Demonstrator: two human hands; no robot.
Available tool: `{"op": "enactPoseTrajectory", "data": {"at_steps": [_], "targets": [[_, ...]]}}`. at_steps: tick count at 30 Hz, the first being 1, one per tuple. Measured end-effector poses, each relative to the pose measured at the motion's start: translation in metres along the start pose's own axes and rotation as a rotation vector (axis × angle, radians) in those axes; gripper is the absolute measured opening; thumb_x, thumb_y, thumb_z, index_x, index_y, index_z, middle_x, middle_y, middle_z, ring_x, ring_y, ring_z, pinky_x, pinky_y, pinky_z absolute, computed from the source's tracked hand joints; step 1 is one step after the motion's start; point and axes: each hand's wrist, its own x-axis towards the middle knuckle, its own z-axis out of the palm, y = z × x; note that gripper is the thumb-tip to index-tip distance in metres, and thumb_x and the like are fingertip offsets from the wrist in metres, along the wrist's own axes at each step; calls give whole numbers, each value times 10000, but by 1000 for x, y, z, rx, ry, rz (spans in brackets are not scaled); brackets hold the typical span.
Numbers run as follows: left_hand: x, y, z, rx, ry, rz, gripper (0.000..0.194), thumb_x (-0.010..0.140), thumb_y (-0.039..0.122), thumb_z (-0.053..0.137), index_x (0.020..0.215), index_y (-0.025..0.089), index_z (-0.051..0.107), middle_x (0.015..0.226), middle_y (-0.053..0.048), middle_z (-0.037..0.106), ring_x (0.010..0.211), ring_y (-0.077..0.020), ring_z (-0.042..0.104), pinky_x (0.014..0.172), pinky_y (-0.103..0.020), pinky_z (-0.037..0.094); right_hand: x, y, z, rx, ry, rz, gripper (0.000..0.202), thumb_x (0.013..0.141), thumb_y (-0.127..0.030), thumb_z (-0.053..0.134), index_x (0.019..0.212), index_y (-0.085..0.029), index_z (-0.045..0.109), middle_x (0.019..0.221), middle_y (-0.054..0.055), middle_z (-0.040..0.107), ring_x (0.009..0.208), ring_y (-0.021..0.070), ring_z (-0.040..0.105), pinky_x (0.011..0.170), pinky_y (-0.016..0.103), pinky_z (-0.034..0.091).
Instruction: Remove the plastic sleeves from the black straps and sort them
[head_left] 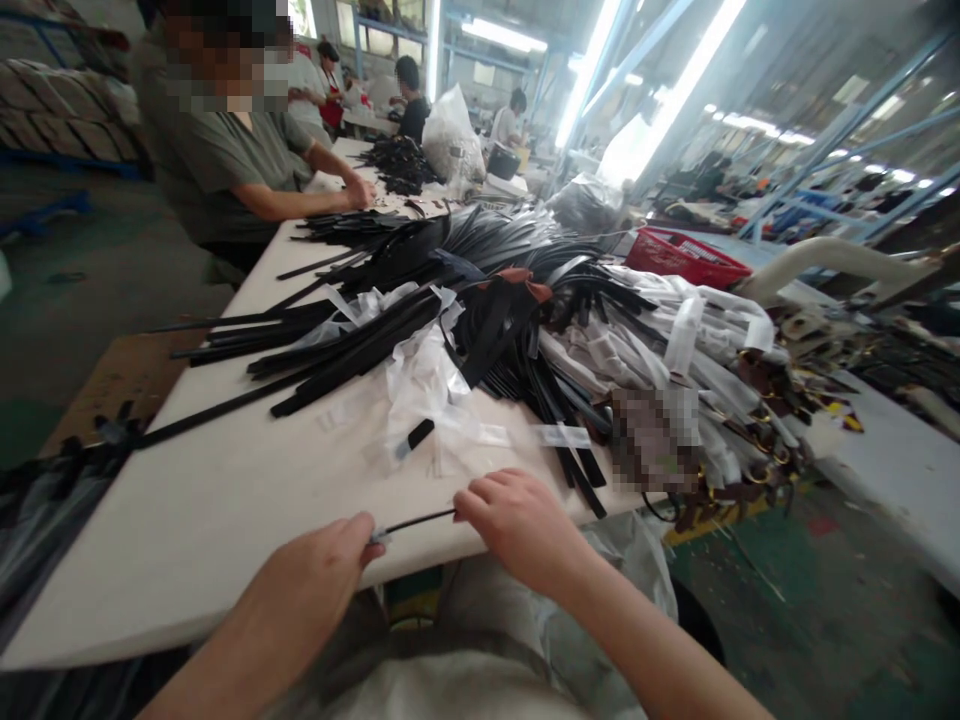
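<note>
Between my two hands a thin black strap (pixel 420 520) is stretched near the front edge of the pale table (pixel 315 490). My left hand (pixel 322 565) is closed on its left end, where a small greyish piece shows at the fingertips. The fingers of my right hand (pixel 510 515) pinch the other end. Just beyond lie crumpled clear plastic sleeves (pixel 427 375) and a short black piece (pixel 421 433). Farther back is a big heap of long black straps (pixel 360 345), with a brown piece (pixel 517 283) on top.
White-wrapped straps with brass-coloured rings (pixel 682 335) are piled on the right, before a red basket (pixel 686 258). A co-worker (pixel 217 150) handles pieces at the table's left side. More black straps (pixel 67 500) hang over the left edge. A stuffed plastic bag (pixel 454 140) stands behind.
</note>
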Motion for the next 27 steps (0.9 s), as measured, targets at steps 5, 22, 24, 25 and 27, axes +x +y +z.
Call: {"op": "enactPoseTrajectory", "data": {"at_steps": [5,22,24,25,27], "targets": [[5,11,-1,-320,-57,137,249,941,269,314,856,195,536,844,-39,634,780,-199,586,697,-297,375,5,-8,10,147,-21,-31,85,916,-204,519,878,-187,593,787,26,653,710,179,584,632,292,343],[-117,-68,7,-776,-3,-95,309,910,447,465,1050,210,605,1031,-27,632,957,-196,569,854,-250,424,33,-2,-9,500,119,-175,159,906,-312,551,880,-240,690,806,18,718,704,142,677,624,187,519],[-157,-80,12,-742,188,-273,383,921,520,413,1035,223,626,1012,-25,651,948,-197,588,865,-248,442,41,-6,-2,486,158,-250,142,895,-326,566,911,-263,692,829,11,728,711,143,694,624,170,542],[-176,-86,11,-697,300,-376,400,911,547,420,1043,234,632,1019,-21,659,957,-200,596,873,-244,449,46,-11,2,486,175,-279,150,893,-330,568,963,-273,688,860,12,732,727,145,701,638,169,554],[-216,-102,4,-533,538,-600,412,883,577,454,1056,252,639,1039,-11,672,983,-210,611,883,-240,465,53,-24,11,499,214,-290,249,895,-335,561,1126,-284,639,931,20,731,761,146,707,670,179,572]]}}
